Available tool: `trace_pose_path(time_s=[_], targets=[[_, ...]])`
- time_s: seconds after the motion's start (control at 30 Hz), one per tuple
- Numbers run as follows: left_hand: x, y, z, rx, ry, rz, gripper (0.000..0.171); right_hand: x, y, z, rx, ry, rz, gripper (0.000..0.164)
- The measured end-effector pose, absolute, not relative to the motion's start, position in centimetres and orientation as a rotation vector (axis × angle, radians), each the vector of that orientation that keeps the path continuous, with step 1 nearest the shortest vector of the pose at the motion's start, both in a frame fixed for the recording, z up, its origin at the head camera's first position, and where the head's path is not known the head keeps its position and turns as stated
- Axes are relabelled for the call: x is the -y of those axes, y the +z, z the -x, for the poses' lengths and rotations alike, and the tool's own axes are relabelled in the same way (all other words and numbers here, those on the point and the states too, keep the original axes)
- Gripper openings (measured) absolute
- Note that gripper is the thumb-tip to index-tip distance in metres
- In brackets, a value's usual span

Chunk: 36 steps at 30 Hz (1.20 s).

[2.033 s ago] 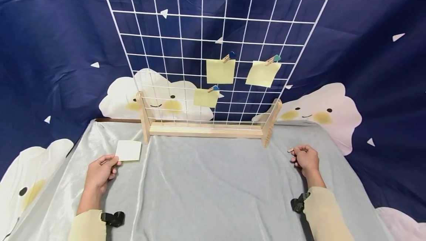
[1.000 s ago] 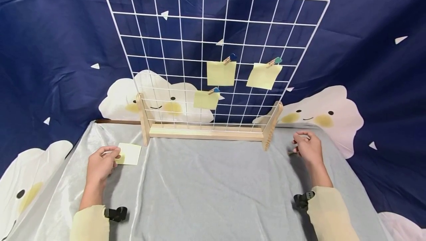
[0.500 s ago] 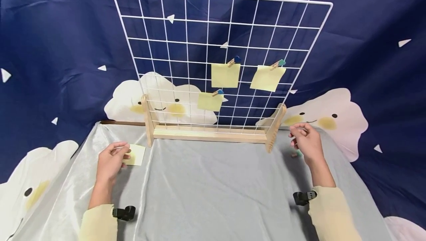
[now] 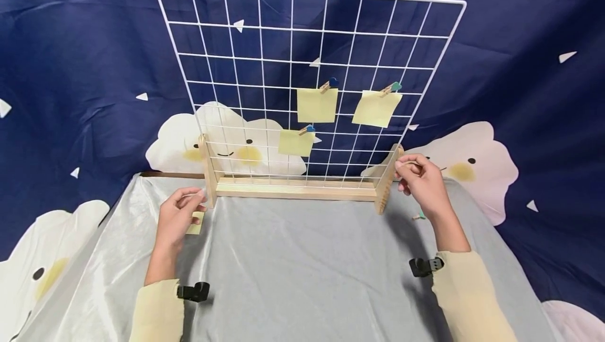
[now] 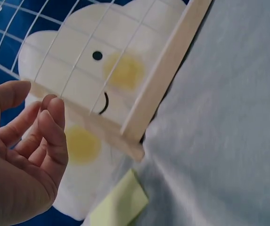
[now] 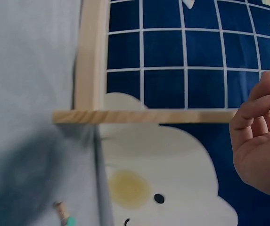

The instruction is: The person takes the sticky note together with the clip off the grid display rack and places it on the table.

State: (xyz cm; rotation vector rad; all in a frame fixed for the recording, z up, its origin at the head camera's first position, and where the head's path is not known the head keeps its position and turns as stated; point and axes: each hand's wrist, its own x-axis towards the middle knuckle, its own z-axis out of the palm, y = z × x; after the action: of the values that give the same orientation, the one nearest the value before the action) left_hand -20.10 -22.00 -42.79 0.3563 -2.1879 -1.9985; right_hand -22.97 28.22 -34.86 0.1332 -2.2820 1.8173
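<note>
My left hand (image 4: 177, 216) hovers near the left foot of the white wire grid (image 4: 259, 58). Its fingers curl loosely, and the left wrist view shows nothing between thumb and fingertips. A pale yellow sticky note (image 4: 196, 225) lies on the grey cloth, partly hidden behind this hand. On the other side, my right hand (image 4: 423, 187) is raised beside the right wooden upright (image 4: 386, 184), fingers relaxed and holding nothing. Below it on the cloth rests a small wooden clothespin (image 6: 60, 210) with a teal end. Three more yellow notes, including the upper middle note (image 4: 316, 105), hang clipped on the grid.
The grid stands in a wooden base (image 4: 295, 190) at the back of the table, which is covered with a grey cloth (image 4: 293, 268). Behind hangs a navy backdrop (image 4: 85, 58) with printed clouds. Each wrist wears a black camera, the left camera (image 4: 194, 292) included.
The left hand lets go of the sticky note and moves right and up toward the grid's foot. The right hand drops the clothespin on the cloth and rises left toward the right upright.
</note>
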Motion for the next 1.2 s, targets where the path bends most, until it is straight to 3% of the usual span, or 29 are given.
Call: trace_pose_path(time_s=[0.37,0.8,1.2], targets=[[18.5,-40.7,22.2,2.215,-1.990,-0.100,0.034,-26.3,-32.0,23.5,2.134,1.915,-0.343,0.012],[14.7,-37.6,24.2,2.162,-2.024,0.028,0.038,-24.8,-29.9,24.6,2.158,1.850,-0.391,0.014],[12.7,-34.9,25.7,2.128,-2.026,0.162,0.038,-23.6,-27.8,25.6,2.145,1.854,-0.424,0.026]])
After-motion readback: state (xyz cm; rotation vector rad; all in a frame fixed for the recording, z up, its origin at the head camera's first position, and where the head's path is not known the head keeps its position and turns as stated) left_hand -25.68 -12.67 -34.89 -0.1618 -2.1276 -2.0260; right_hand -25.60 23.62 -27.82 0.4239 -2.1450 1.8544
